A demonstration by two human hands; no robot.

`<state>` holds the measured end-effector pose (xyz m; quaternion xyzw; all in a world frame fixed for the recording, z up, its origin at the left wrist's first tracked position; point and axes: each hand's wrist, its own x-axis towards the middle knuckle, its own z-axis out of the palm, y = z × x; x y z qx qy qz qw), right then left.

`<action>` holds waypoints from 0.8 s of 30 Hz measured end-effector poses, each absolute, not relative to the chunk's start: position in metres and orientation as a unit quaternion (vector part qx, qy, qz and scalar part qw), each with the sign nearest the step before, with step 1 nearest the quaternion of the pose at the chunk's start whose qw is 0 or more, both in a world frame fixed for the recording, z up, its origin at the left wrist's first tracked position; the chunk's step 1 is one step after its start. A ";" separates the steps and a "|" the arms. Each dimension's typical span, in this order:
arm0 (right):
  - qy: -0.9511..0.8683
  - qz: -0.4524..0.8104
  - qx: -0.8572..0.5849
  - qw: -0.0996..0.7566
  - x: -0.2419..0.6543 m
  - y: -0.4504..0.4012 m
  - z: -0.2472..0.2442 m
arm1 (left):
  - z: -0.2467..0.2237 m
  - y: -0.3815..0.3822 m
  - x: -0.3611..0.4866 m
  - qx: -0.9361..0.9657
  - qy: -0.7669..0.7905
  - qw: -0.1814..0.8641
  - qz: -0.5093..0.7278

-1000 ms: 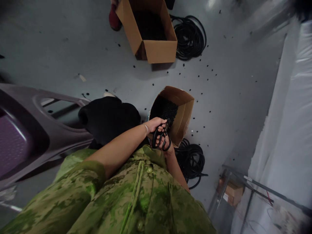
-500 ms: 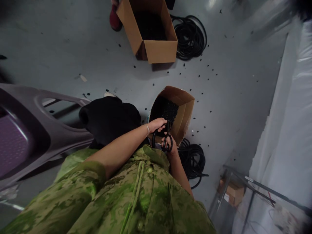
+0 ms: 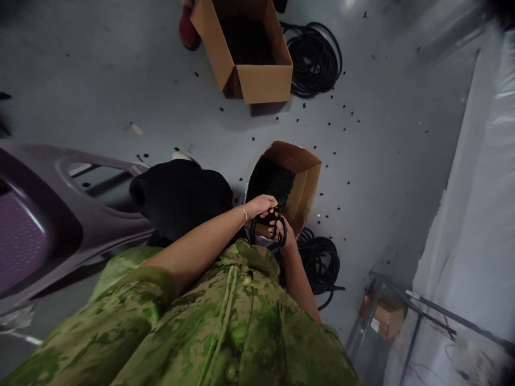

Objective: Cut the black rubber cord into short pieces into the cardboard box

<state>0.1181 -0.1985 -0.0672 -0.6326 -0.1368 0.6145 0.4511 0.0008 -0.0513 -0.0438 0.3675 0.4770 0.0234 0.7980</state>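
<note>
My left hand (image 3: 260,206) is closed on a black hose (image 3: 253,229), which loops down beside the wrist with the bracelet. Black-handled scissors (image 3: 284,231) sit in my right hand (image 3: 286,236), its fingers around the handles. Both hands are close together over the near edge of an open cardboard box (image 3: 306,185). Small black pieces (image 3: 277,179) fill the box's left part. The scissor blades and the hose end are dark and hard to tell apart.
Beyond stands a larger cardboard box (image 3: 265,83) beside coiled black hose (image 3: 314,59) and a red shoe (image 3: 188,29). Another coil (image 3: 322,262) lies right of my hands. A purple-grey chair (image 3: 36,214) is at left, a metal frame (image 3: 442,316) at lower right. Black bits dot the floor.
My right hand has shifted slightly to the right and up, and the scissor handles look turned. My left hand has moved only slightly, still on the hose.
</note>
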 end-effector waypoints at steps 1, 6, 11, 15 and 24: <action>-0.142 0.613 -0.637 0.445 0.119 -0.197 -0.066 | -0.044 -0.051 0.001 0.370 0.478 0.797 0.023; -0.192 0.594 -0.661 0.416 0.119 -0.192 -0.064 | -0.045 -0.052 0.001 0.376 0.475 0.795 0.027; -0.202 0.591 -0.666 0.408 0.122 -0.192 -0.066 | -0.046 -0.052 0.001 0.379 0.471 0.796 0.019; -0.205 0.594 -0.667 0.400 0.128 -0.192 -0.068 | -0.046 -0.053 0.000 0.386 0.469 0.794 0.017; -0.264 0.556 -0.698 0.366 0.123 -0.190 -0.067 | -0.052 -0.054 -0.001 0.424 0.459 0.781 -0.002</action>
